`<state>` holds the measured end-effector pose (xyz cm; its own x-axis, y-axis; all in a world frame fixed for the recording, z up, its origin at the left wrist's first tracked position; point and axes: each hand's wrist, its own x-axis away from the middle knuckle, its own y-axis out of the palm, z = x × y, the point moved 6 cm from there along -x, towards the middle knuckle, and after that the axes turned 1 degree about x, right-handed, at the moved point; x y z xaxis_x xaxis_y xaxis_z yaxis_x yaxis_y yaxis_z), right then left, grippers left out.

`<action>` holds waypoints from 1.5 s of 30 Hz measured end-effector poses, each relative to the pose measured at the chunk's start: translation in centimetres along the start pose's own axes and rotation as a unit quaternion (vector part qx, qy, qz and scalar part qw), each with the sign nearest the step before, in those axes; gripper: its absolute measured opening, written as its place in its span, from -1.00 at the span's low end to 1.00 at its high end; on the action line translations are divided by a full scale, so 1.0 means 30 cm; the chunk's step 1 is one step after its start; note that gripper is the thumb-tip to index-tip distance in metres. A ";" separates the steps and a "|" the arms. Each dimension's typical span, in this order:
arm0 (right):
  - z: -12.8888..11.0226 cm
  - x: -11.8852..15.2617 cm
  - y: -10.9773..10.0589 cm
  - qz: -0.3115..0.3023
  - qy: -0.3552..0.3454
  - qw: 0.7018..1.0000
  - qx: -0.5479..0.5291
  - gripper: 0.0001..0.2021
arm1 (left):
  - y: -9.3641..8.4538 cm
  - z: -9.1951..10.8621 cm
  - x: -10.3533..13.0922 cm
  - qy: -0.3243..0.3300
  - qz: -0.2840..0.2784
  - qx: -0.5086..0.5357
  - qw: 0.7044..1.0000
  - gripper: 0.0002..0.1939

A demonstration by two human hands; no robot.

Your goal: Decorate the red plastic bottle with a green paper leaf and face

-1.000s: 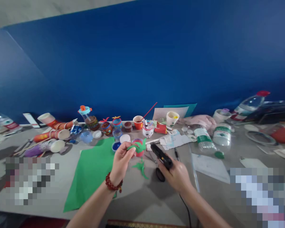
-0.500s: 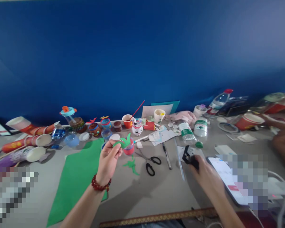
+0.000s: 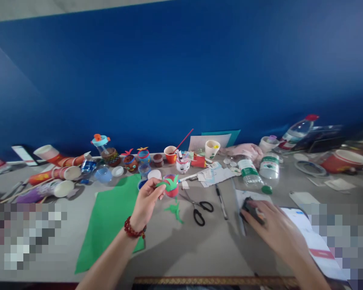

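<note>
My left hand (image 3: 149,198) pinches a green leaf-shaped cutout (image 3: 170,184), held in front of a small red cup (image 3: 171,191). Another green cutout (image 3: 175,211) lies on the table just below it. On the right, my right hand (image 3: 268,219) is closed around a small black object (image 3: 250,209), partly hidden by the fingers, low over a white paper. Between the hands lie scissors (image 3: 199,206) with black handles and a pen (image 3: 221,201). A large green sheet (image 3: 109,225) is under and left of my left wrist.
Painted cups (image 3: 130,162) and a red cup with a red stick (image 3: 170,155) line the back by the blue panel. Plastic bottles (image 3: 270,171) stand at the right, near a phone (image 3: 317,241). Joined paper cups (image 3: 53,175) lie at the left.
The view has shifted, so things appear farther right. My right hand has lowered the black object towards the paper and covers more of it. My left hand still holds the green cutout.
</note>
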<state>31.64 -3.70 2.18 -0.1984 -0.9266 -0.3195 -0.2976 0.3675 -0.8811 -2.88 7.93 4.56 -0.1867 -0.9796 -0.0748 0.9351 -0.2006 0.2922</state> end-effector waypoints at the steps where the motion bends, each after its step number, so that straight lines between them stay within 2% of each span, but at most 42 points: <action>1: -0.054 -0.029 0.000 -0.005 -0.010 0.996 -0.083 -0.70 | 0.002 -0.003 0.000 -0.003 -0.011 -0.012 1.000 -0.79; 3: -0.177 -0.092 0.018 -0.035 -0.016 0.968 -0.246 -0.71 | 0.004 -0.008 0.001 -0.008 -0.026 -0.039 0.999 -0.80; 5: -0.314 -0.152 0.065 -0.109 -0.023 0.921 -0.373 -0.72 | 0.007 -0.009 0.005 -0.011 -0.029 -0.065 0.997 -0.78; 8: -0.480 -0.217 0.148 -0.206 -0.017 0.845 -0.493 -0.72 | 0.014 -0.006 0.013 -0.024 -0.028 -0.093 0.995 -0.75; 10: -0.551 -0.238 0.201 -0.260 0.000 0.793 -0.551 -0.74 | 0.020 -0.003 0.019 -0.031 -0.035 -0.104 0.993 -0.75; 12: -0.585 -0.248 0.235 -0.278 0.010 0.767 -0.579 -0.76 | 0.021 0.003 0.021 -0.031 -0.041 -0.118 0.992 -0.76; 14: -0.593 -0.254 0.251 -0.276 0.008 0.764 -0.583 -0.75 | 0.014 0.006 0.021 -0.024 -0.045 -0.136 0.989 -0.76; 16: -0.578 -0.266 0.248 -0.250 0.000 0.777 -0.578 -0.75 | 0.000 0.012 0.019 0.010 -0.039 -0.155 0.987 -0.78; 18: -0.545 -0.288 0.232 -0.199 -0.003 0.792 -0.577 -0.76 | -0.029 0.020 0.020 0.080 0.004 -0.162 0.984 -0.79; 20: -0.507 -0.313 0.217 -0.145 0.002 0.803 -0.577 -0.77 | -0.067 0.014 0.026 0.149 0.070 -0.155 0.974 -0.72; 22: -0.477 -0.335 0.213 -0.109 0.009 0.812 -0.573 -0.76 | -0.083 -0.029 0.023 0.160 0.088 -0.163 0.970 -0.54; 27: -0.461 -0.357 0.240 -0.078 0.021 0.809 -0.583 -0.74 | -0.064 -0.148 -0.018 0.134 0.046 -0.285 0.948 -0.22; 29: -0.465 -0.357 0.253 -0.075 0.029 0.800 -0.595 -0.72 | -0.062 -0.175 -0.039 0.119 0.047 -0.291 0.948 -0.21; 31: -0.467 -0.355 0.261 -0.071 0.035 0.794 -0.603 -0.71 | -0.059 -0.185 -0.054 0.102 0.045 -0.288 0.951 -0.30; 35: -0.468 -0.353 0.260 -0.062 0.044 0.782 -0.619 -0.70 | -0.034 -0.154 -0.047 0.101 0.013 -0.278 0.955 -0.40; 39: -0.476 -0.352 0.244 -0.064 0.057 0.756 -0.649 -0.71 | 0.034 -0.123 -0.016 0.076 -0.086 -0.162 0.980 -0.40; 45: -0.490 -0.345 0.199 -0.076 0.033 0.741 -0.666 -0.75 | 0.119 -0.081 0.013 0.078 -0.161 -0.077 0.981 -0.13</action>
<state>18.18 9.27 5.36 -0.0999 -0.9755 -0.1959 -0.9705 0.0521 0.2355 1.11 6.87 3.27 -0.4429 -0.8491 -0.2880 0.8716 -0.4830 0.0836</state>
